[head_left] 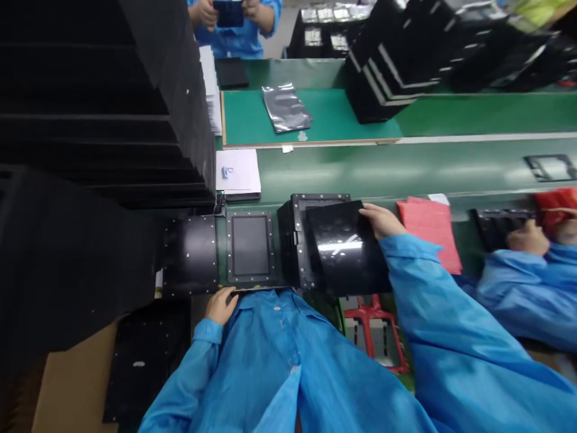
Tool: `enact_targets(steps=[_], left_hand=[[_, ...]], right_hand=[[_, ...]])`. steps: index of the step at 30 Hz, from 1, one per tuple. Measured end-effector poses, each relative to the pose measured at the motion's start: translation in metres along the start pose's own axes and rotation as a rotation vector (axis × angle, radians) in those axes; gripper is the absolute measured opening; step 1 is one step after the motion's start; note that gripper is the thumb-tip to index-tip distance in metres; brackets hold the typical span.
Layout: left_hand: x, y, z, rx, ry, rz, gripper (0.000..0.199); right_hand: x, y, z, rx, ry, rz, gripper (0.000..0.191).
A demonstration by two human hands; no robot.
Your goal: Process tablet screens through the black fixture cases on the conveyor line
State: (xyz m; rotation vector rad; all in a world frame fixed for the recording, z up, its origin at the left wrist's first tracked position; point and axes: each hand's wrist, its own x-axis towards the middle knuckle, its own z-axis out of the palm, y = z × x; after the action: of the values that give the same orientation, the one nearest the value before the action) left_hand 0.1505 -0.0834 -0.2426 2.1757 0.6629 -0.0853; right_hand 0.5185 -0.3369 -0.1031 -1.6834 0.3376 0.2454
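Note:
My right hand (382, 221) grips the upper right corner of a glossy black panel (347, 249), which is tilted over a stack of black frames with rivets (303, 240). A white light reflection crosses the panel. My left hand (221, 305) rests at the table's near edge, fingers slightly apart, with nothing visible in it. Just above it lies a black framed plate (250, 246) with dots around its border. Left of that plate sits a black riveted panel (190, 255).
Tall black stacks (180, 90) rise at the left. Paper sheets (238, 171), a silvery bag (286, 109) and red sheets (430, 231) lie beyond and right. A co-worker's hands (529, 239) are at far right; another person holds a dark device (229, 13) at the top.

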Motion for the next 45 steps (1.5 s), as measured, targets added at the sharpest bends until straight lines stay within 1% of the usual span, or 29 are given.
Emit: enact_targets(steps=[1, 3, 5, 7, 9, 10, 12, 14, 16, 18, 19, 20, 21, 22, 24, 25, 27, 28, 29, 30, 31, 33, 34, 36, 38, 40, 42, 44, 45], left_hand=[[0.001, 0.005, -0.003, 0.003, -0.021, 0.05, 0.027], [0.001, 0.019, -0.008, 0.009, -0.064, 0.161, 0.028], [0.001, 0.038, -0.009, 0.023, -0.094, 0.26, 0.029], [0.003, 0.061, -0.004, 0.036, -0.119, 0.336, 0.03], [0.01, 0.086, 0.009, 0.039, -0.146, 0.384, 0.034], [0.015, 0.099, 0.018, 0.037, -0.158, 0.399, 0.04], [0.026, 0.122, 0.039, 0.031, -0.171, 0.406, 0.059], [0.038, 0.139, 0.061, 0.02, -0.156, 0.374, 0.081], [0.046, 0.149, 0.079, -0.009, -0.112, 0.317, 0.096], [0.049, 0.153, 0.091, -0.061, -0.07, 0.269, 0.102], [0.048, 0.154, 0.096, -0.096, -0.057, 0.254, 0.103], [0.045, 0.155, 0.099, -0.136, -0.049, 0.24, 0.103], [0.042, 0.155, 0.102, -0.18, -0.044, 0.22, 0.102], [0.037, 0.156, 0.105, -0.226, -0.04, 0.189, 0.099], [0.026, 0.159, 0.111, -0.31, -0.025, 0.103, 0.088], [0.02, 0.16, 0.113, -0.341, -0.011, 0.06, 0.082], [0.014, 0.165, 0.116, -0.374, 0.036, 0.002, 0.074], [0.016, 0.167, 0.116, -0.376, 0.064, -0.005, 0.073], [0.023, 0.171, 0.114, -0.369, 0.09, 0.001, 0.074], [0.035, 0.176, 0.111, -0.355, 0.115, 0.013, 0.076], [0.052, 0.182, 0.106, -0.339, 0.138, 0.026, 0.077], [0.1, 0.199, 0.092, -0.317, 0.176, 0.043, 0.073], [0.126, 0.21, 0.083, -0.316, 0.194, 0.038, 0.065], [0.173, 0.229, 0.068, -0.322, 0.211, 0.003, 0.047], [0.205, 0.243, 0.059, -0.285, 0.224, -0.021, 0.036], [0.22, 0.249, 0.057, -0.211, 0.24, -0.015, 0.032], [0.219, 0.252, 0.059, -0.124, 0.256, -0.014, 0.034], [0.204, 0.254, 0.063, 0.03, 0.295, -0.03, 0.041], [0.19, 0.255, 0.065, 0.146, 0.296, -0.003, 0.047]], right_hand=[[-0.001, 0.005, 0.006, -0.022, -0.038, 0.023, 0.024], [0.003, 0.011, 0.012, -0.042, -0.08, 0.037, 0.023], [0.013, 0.016, 0.01, -0.044, -0.097, 0.02, 0.02], [0.024, 0.024, 0.007, -0.057, -0.13, -0.024, 0.014], [0.032, 0.035, 0.004, -0.081, -0.187, -0.086, 0.007], [0.035, 0.04, 0.004, -0.099, -0.219, -0.116, 0.005], [0.039, 0.047, 0.006, -0.166, -0.27, -0.18, 0.012], [0.04, 0.047, 0.007, -0.324, -0.263, -0.302, 0.021], [0.037, 0.047, 0.002, -0.568, -0.194, -0.476, 0.028], [0.029, 0.053, -0.012, -0.795, -0.133, -0.64, 0.034], [0.022, 0.061, -0.022, -0.86, -0.138, -0.699, 0.036], [0.013, 0.073, -0.034, -0.876, -0.173, -0.736, 0.039], [0.001, 0.088, -0.047, -0.847, -0.23, -0.746, 0.042], [-0.012, 0.106, -0.06, -0.775, -0.303, -0.725, 0.046], [-0.041, 0.142, -0.084, -0.562, -0.446, -0.562, 0.059], [-0.054, 0.158, -0.094, -0.465, -0.486, -0.468, 0.064], [-0.072, 0.181, -0.106, -0.308, -0.53, -0.332, 0.071], [-0.074, 0.186, -0.107, -0.249, -0.546, -0.289, 0.074], [-0.07, 0.187, -0.104, -0.202, -0.564, -0.264, 0.079], [-0.06, 0.184, -0.097, -0.166, -0.585, -0.253, 0.084], [-0.044, 0.178, -0.088, -0.141, -0.604, -0.252, 0.089], [0.001, 0.156, -0.061, -0.11, -0.615, -0.27, 0.092], [0.026, 0.142, -0.046, -0.097, -0.599, -0.285, 0.088], [0.071, 0.117, -0.019, -0.039, -0.554, -0.322, 0.073], [0.101, 0.103, 0.0, 0.01, -0.561, -0.343, 0.058], [0.114, 0.1, 0.009, 0.029, -0.569, -0.335, 0.046], [0.113, 0.103, 0.01, 0.024, -0.556, -0.326, 0.04], [0.107, 0.104, 0.007, -0.004, -0.525, -0.36, 0.039], [0.103, 0.103, 0.005, -0.031, -0.507, -0.391, 0.039]])
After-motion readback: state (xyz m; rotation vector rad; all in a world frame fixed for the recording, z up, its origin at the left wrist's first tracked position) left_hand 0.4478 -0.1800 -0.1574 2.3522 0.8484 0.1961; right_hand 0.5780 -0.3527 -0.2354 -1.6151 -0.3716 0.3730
